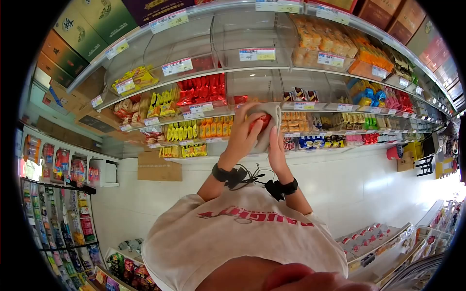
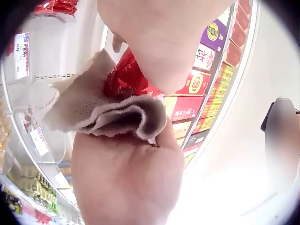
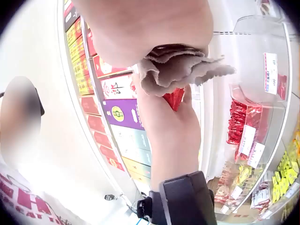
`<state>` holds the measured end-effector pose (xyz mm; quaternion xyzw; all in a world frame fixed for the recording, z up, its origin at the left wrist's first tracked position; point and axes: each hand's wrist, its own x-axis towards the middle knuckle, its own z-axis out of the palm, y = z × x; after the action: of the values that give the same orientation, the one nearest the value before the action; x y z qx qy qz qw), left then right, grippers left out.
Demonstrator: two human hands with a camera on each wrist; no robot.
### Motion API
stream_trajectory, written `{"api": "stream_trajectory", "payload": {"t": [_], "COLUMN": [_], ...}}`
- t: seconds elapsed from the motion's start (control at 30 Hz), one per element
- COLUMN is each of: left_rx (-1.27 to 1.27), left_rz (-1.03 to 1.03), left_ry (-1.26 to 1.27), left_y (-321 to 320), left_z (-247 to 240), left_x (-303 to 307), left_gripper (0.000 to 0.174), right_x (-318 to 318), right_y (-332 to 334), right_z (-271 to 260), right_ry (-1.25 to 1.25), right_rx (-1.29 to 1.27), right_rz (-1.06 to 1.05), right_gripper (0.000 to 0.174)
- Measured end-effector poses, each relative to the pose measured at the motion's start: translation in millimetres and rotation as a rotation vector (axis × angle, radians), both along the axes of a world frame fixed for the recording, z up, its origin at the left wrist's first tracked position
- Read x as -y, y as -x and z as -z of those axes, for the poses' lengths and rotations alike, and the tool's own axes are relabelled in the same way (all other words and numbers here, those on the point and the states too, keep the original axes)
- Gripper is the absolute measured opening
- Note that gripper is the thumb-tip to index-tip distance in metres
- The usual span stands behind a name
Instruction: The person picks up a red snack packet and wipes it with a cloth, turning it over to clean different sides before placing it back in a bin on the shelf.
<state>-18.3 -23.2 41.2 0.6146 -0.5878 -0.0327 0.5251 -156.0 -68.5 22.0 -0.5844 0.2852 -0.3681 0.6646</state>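
In the head view my left hand (image 1: 241,133) grips a shiny red packet (image 1: 259,122), fingers bent over its top. My right hand (image 1: 278,154) holds a folded greyish cloth (image 1: 274,121) right against the packet. From the left wrist, the crinkled red wrapper (image 2: 127,77) shows under the left hand (image 2: 157,35), and the cloth (image 2: 86,101) lies in folds over the right palm (image 2: 126,173). The right wrist view has the cloth (image 3: 176,72) bunched under the right hand (image 3: 145,28); only a red corner of the packet (image 3: 174,98) shows there. The cloth hides most right fingers.
Shelves of packaged snacks stand in front, with red packets (image 1: 201,89) left of the hands and clear bins (image 1: 245,39) above. Price tags (image 1: 257,54) line the shelf edges. A cardboard box (image 1: 159,166) sits on the floor. Cables (image 1: 252,172) hang between the wrists.
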Motion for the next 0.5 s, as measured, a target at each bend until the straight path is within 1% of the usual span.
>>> {"api": "stream_trajectory", "payload": {"t": [0.1,0.2,0.23,0.3,0.37,0.5], "left_rx": [-0.111,-0.282,-0.292,-0.314,-0.380,-0.515], "left_rz": [0.036,0.029,0.018,-0.004,0.066,0.136], "left_ry": [0.011,-0.015,-0.039,-0.085,-0.059,-0.042], "left_y": [21,39,42,45,47,53], "left_z": [-1,-4,-5,-4,6,-3], "left_x": [2,1,-1,-7,-12,-23], "left_gripper": [0.035,0.042,0.044,0.047,0.047,0.047], "right_x": [-3,-10,-12,-12,-15,7], "right_y": [14,18,18,19,16,16], "right_z": [11,22,26,26,5,8], "right_ry": [0.115,0.289,0.334,0.286,0.195,0.119], "right_rx": [0.046,0.166,0.196,0.248,0.269,0.110], "right_rz": [-0.103,-0.094,-0.081,-0.082,-0.062,-0.156], "right_gripper": [0.052,0.056,0.057,0.060,0.055,0.040]}}
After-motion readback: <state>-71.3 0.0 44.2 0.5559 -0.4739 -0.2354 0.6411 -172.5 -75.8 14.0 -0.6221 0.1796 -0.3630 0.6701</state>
